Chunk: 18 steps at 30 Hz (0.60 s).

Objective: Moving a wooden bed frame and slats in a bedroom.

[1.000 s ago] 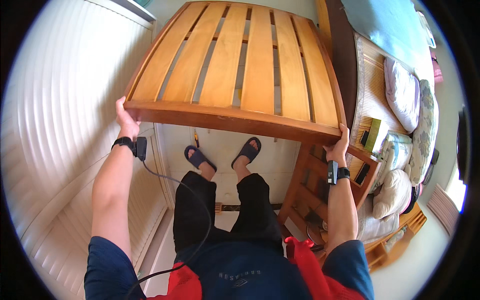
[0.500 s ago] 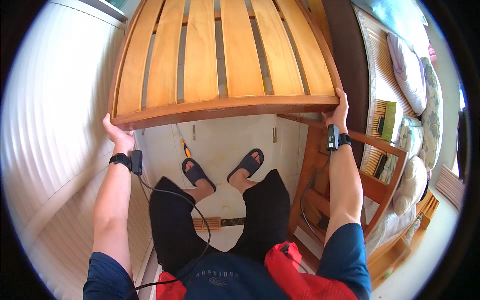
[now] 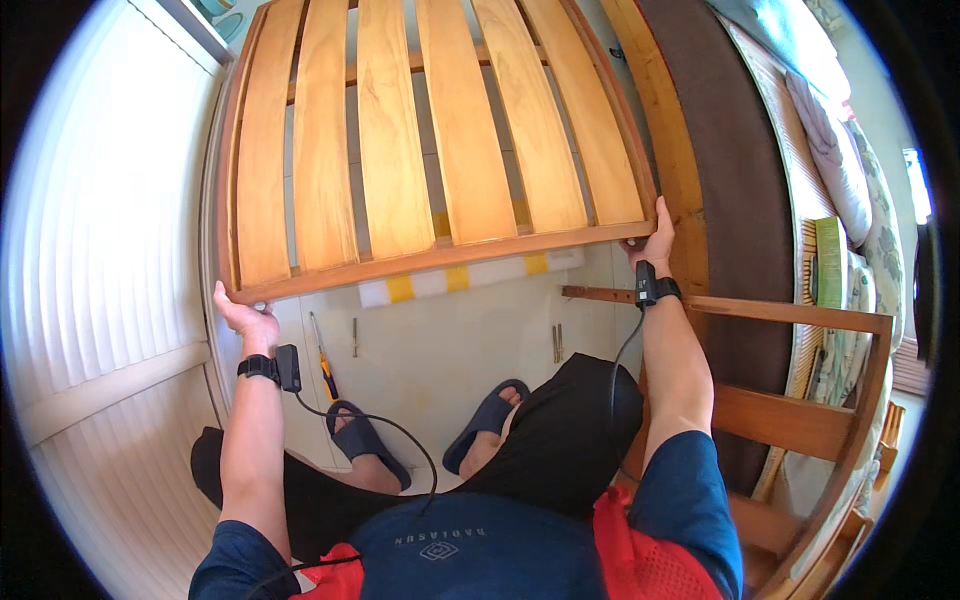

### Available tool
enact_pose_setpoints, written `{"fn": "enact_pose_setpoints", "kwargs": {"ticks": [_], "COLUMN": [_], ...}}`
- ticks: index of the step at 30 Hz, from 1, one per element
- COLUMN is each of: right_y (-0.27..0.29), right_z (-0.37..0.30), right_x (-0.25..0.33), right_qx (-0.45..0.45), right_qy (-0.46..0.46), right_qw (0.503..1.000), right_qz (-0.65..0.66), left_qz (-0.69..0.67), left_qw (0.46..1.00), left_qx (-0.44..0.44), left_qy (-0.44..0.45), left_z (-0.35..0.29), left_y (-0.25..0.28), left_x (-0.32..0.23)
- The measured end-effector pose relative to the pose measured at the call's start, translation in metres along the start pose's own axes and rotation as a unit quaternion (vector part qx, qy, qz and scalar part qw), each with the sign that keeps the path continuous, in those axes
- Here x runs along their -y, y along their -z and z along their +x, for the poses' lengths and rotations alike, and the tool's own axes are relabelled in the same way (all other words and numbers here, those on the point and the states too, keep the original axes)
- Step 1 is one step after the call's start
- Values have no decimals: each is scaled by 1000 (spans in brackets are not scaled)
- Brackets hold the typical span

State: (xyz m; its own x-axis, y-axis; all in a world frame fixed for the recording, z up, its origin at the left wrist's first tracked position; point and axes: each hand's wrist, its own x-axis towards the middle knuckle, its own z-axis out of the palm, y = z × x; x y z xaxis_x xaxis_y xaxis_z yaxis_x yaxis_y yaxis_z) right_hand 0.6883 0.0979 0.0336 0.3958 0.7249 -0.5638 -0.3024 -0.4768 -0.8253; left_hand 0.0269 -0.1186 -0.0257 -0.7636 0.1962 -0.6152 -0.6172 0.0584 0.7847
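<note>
left hand [image 3: 248, 318]: curled on near-left corner of slatted panel [image 3: 390, 150] | right hand [image 3: 652, 240]: gripping near-right corner | slatted panel: spans between hands, extends ahead | white strip [image 3: 430, 284]: under near edge, between hands | screwdriver [image 3: 326, 374]: floor [image 3: 460, 345], inboard of left hand | wooden frame [image 3: 785, 420]: right of right hand

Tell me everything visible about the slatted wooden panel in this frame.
The slatted wooden panel looks varnished: six pale, grained slats with gaps between, in a darker reddish-brown frame, a crosspiece showing underneath. Its far edge is partly cut off. The left hand and right hand grip its near corners. A white strip with yellow bands shows below its near edge; contact is unclear.
</note>
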Motion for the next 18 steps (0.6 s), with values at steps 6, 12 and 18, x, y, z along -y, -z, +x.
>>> {"fn": "enact_pose_setpoints", "kwargs": {"ticks": [6,12,18], "right_y": [-7,-2,6], "right_z": [25,49,46], "right_x": [-50,-77,-66], "right_qx": [-44,-110,-191], "right_qy": [-1,-25,17], "right_qw": [999,993,980], "right_qz": [10,37,-55], "left_qz": [23,37,99], "left_qw": [999,998,994], "left_qx": [26,11,24], "left_qy": [34,53,35], "left_z": [43,59,63], "left_y": [12,29,22], "left_x": [34,53,69]}}
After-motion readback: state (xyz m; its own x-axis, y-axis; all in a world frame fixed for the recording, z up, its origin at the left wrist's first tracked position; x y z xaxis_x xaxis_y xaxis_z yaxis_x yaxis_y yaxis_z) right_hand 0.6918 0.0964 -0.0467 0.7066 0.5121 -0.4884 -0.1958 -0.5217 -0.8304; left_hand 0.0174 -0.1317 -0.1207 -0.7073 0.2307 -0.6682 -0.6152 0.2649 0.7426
